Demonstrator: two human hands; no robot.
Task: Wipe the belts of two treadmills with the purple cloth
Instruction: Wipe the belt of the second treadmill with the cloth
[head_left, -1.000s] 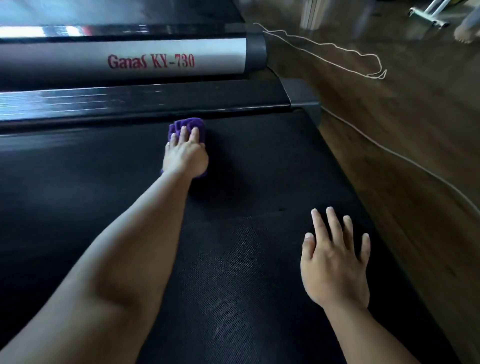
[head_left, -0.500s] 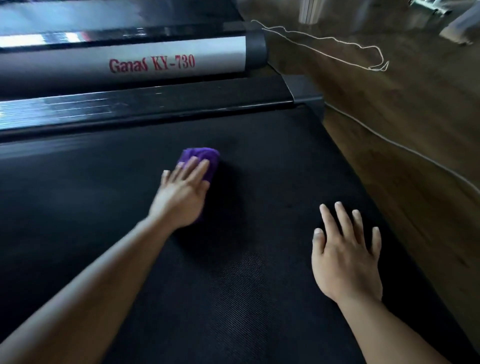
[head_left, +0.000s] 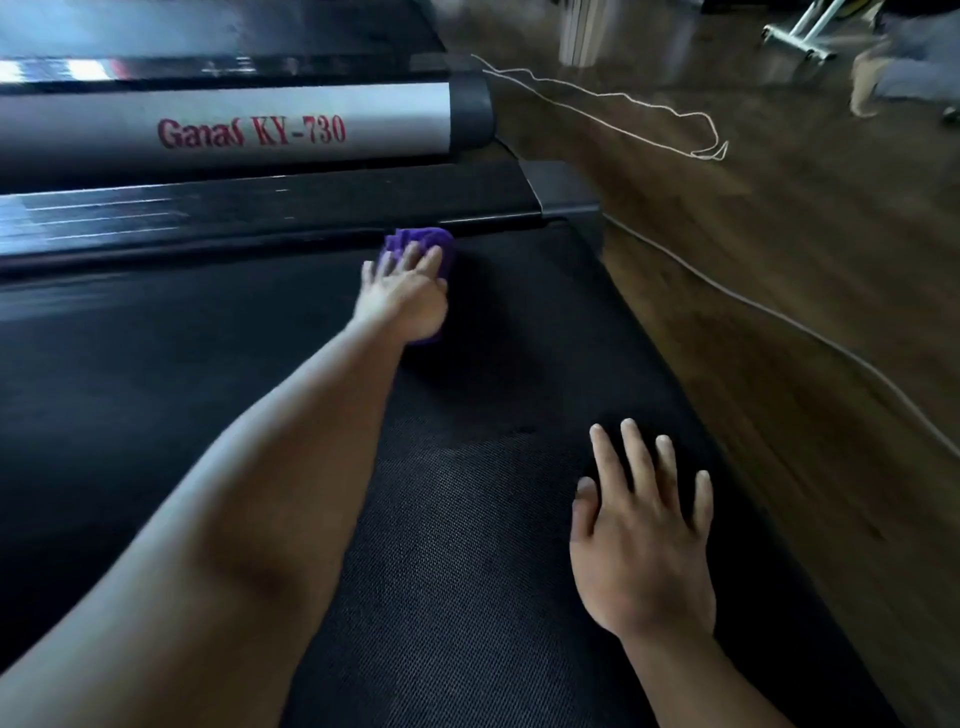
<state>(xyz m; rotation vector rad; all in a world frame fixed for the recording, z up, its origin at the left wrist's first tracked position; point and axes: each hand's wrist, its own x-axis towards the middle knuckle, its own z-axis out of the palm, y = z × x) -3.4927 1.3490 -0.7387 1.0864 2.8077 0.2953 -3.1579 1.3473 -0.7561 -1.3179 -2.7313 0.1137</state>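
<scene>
At the upper left of my feed, a rounded silver bar (head_left: 249, 130) carries red lettering, "Ganas KY-730", above a glossy black cover strip (head_left: 208, 218). Nearer the middle, at the head end of the belt (head_left: 467, 545) and up against that strip's edge, I see the purple cloth (head_left: 423, 241), a bunched, fuzzy lump of deep violet. The left hand (head_left: 402, 296) lies on it with fingers straight and close together, pressing it down. The palm hides most of the cloth, and blur smears the fingertips. The belt is matte black with a fine woven grain. Further right, the right hand (head_left: 641, 545) rests flat on the belt, fingers spread. Past the belt's edge a pale cord (head_left: 779, 312) crosses the dark wooden floor (head_left: 805, 208), and a thin white string (head_left: 649, 105) lies looped. I cannot make out the blurred top right corner.
</scene>
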